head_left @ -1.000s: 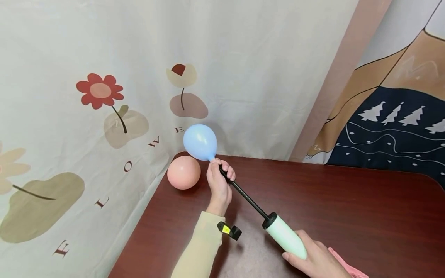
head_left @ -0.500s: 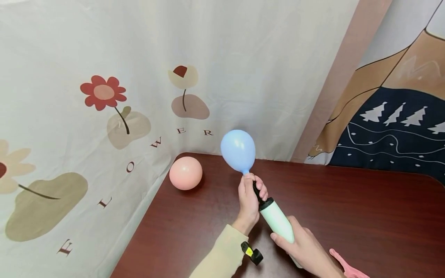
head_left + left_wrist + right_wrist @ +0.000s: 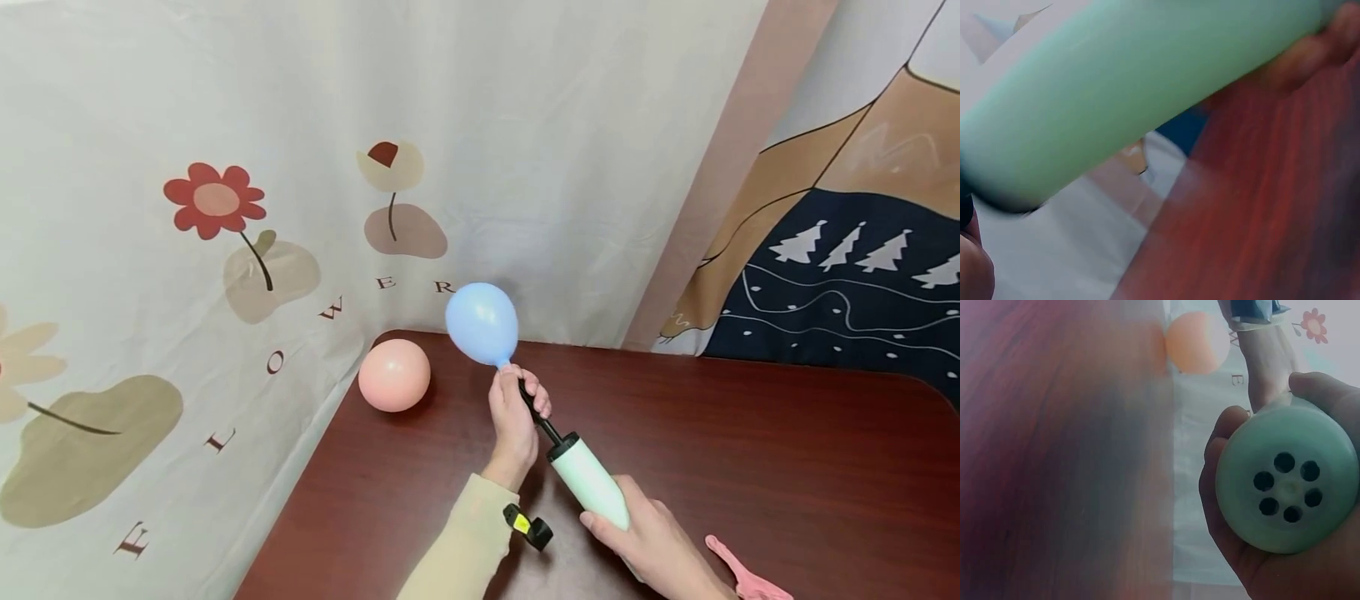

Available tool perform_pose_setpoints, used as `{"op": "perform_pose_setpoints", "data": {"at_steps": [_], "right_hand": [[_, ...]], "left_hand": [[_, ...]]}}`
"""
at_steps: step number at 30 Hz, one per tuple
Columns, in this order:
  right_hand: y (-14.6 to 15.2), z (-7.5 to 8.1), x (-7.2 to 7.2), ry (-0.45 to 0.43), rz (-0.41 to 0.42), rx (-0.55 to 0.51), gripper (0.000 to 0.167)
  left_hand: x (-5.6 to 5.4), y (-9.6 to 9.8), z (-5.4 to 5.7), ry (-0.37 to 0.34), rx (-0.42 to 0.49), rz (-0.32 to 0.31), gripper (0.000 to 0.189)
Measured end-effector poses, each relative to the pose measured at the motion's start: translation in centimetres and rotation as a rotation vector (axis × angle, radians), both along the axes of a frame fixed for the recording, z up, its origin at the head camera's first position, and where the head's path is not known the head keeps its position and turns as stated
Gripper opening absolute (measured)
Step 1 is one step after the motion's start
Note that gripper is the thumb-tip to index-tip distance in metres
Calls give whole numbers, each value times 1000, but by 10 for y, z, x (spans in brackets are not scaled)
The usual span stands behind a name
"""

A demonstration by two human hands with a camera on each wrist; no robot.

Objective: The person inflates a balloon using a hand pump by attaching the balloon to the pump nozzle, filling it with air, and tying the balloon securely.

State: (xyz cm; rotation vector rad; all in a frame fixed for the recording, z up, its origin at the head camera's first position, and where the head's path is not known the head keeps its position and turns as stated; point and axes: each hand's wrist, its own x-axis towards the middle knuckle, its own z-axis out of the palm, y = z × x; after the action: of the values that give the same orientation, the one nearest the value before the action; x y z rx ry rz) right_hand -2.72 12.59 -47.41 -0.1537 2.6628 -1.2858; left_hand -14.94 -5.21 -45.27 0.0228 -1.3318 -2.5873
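A light blue balloon (image 3: 482,323), partly inflated, sits on the nozzle end of a hand balloon pump (image 3: 592,483) with a mint-green barrel and black rod. My left hand (image 3: 516,417) grips the black nozzle end just below the balloon's neck, fingers curled round it. Around the green barrel my right hand (image 3: 651,529) is wrapped. A short length of black rod shows between the left hand and the barrel. The right wrist view shows the barrel's round end cap (image 3: 1288,481) with several holes. In the left wrist view the green barrel (image 3: 1135,81) is blurred and close.
An inflated pink balloon (image 3: 394,375) rests at the table's back left corner. Beside the right forearm lies a flat, uninflated pink balloon (image 3: 742,571) on the dark red table (image 3: 787,450). A printed curtain (image 3: 570,167) hangs behind and left of the table.
The rod was drawn far out, then pushed nearly in, and now shows a little again. The blue balloon swung right, then partly back left with my left hand. It looks slightly larger than at first.
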Motion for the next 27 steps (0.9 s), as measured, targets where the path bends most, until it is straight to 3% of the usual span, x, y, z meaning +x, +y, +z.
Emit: {"op": "perform_pose_setpoints", "data": {"at_steps": [7, 12, 19, 23, 27], "right_hand": [[22, -1, 13, -3, 81, 61, 56], [37, -3, 17, -30, 127, 56, 58], [30, -3, 13, -34, 115, 51, 59], [18, 1, 6, -48, 67, 46, 58], [8, 3, -3, 6, 31, 34, 56]], "left_hand": [[-20, -34, 13, 14, 57, 87, 25], [-25, -45, 20, 43, 56, 100, 23], [-18, -23, 19, 61, 59, 64, 24], [-7, -3, 12, 40, 54, 1, 25], [6, 13, 4, 4, 24, -73, 29]]}}
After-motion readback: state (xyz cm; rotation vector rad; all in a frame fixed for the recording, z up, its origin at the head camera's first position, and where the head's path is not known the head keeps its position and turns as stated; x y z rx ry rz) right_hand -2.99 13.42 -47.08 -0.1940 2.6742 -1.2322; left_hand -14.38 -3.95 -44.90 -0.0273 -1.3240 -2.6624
